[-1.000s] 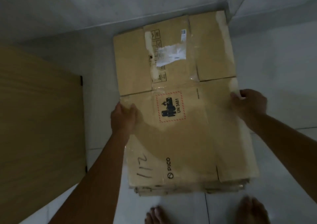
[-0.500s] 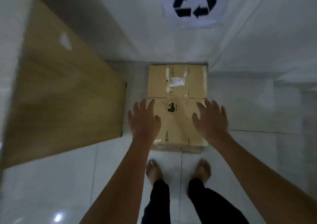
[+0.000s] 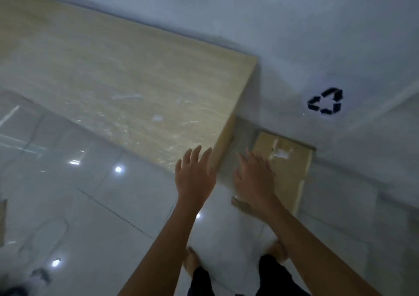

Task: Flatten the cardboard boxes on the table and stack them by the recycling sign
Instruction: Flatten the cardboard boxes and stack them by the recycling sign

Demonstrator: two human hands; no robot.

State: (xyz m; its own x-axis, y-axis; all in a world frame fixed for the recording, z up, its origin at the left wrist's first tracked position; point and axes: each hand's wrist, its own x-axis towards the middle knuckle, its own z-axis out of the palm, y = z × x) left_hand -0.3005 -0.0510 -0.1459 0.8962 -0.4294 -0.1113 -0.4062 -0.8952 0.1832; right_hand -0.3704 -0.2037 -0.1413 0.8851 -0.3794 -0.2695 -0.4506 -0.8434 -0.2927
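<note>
A stack of flattened cardboard boxes [image 3: 288, 166] lies on the floor in the corner, against the wall below the black recycling sign [image 3: 325, 102]. My left hand [image 3: 195, 175] hovers in front of the table's corner, fingers spread and straight, holding nothing. My right hand [image 3: 254, 178] is also spread open in the air, in front of the stack's left part, and hides it there. Neither hand touches the cardboard as far as I can tell.
A light wooden table [image 3: 127, 87] fills the left and centre, its right end close to the stack. White glossy floor tiles [image 3: 95, 205] spread below. My bare feet [image 3: 192, 259] stand at the bottom. A brown edge [image 3: 2, 221] shows at far left.
Both hands let go of the top flattened box and lifted off it. The view rose and swung left, so the stack now sits small at the right.
</note>
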